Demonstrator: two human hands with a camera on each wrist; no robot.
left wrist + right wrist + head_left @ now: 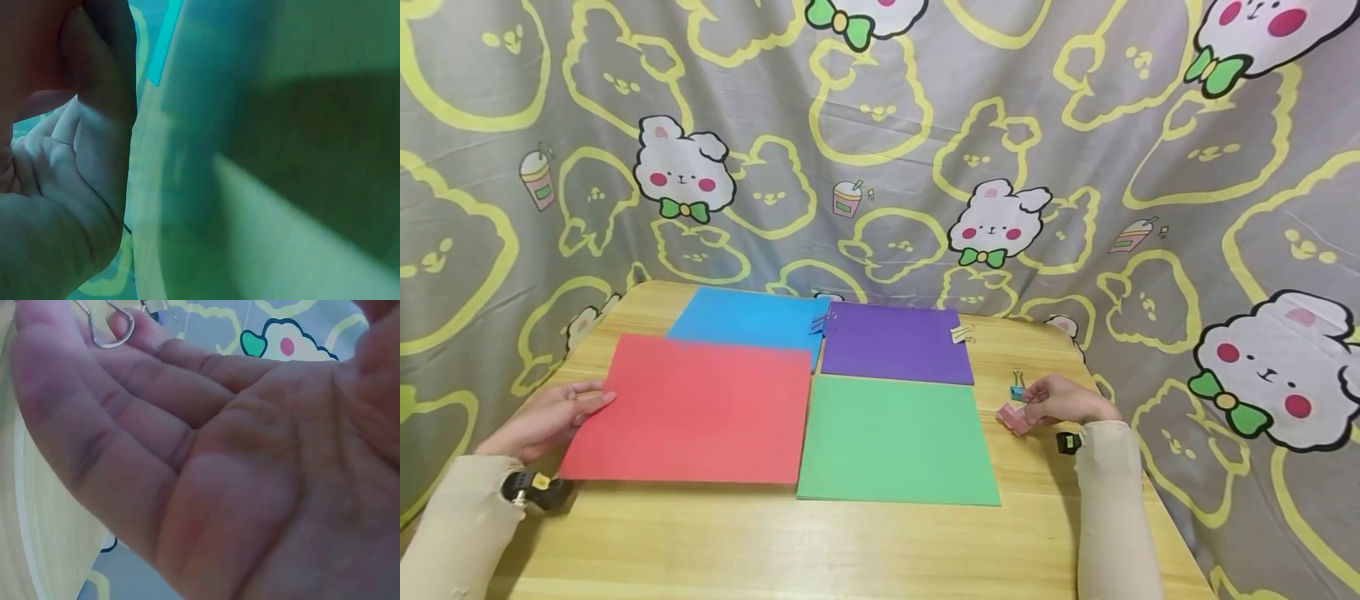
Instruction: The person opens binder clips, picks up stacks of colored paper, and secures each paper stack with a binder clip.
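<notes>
My left hand (553,417) pinches a red sheet of paper (707,412) by its left edge, and the sheet is raised over the table. In the left wrist view, the palm of the left hand (69,162) shows at the left. Over at the right, my right hand (1063,400) holds a pink binder clip (1012,419) at its fingertips, close to the tabletop. Just behind it stands a blue binder clip (1017,392). The right wrist view shows the right hand (206,444) with its fingers bent and a wire clip handle (115,344) near the fingertips.
Blue paper (752,315) with a blue clip (817,323) lies partly beneath the red sheet's far edge. Purple paper (895,343) carries a pale clip (961,334). Green paper (898,442) lies in front, on the wooden table (760,542). A patterned curtain (895,108) hangs behind.
</notes>
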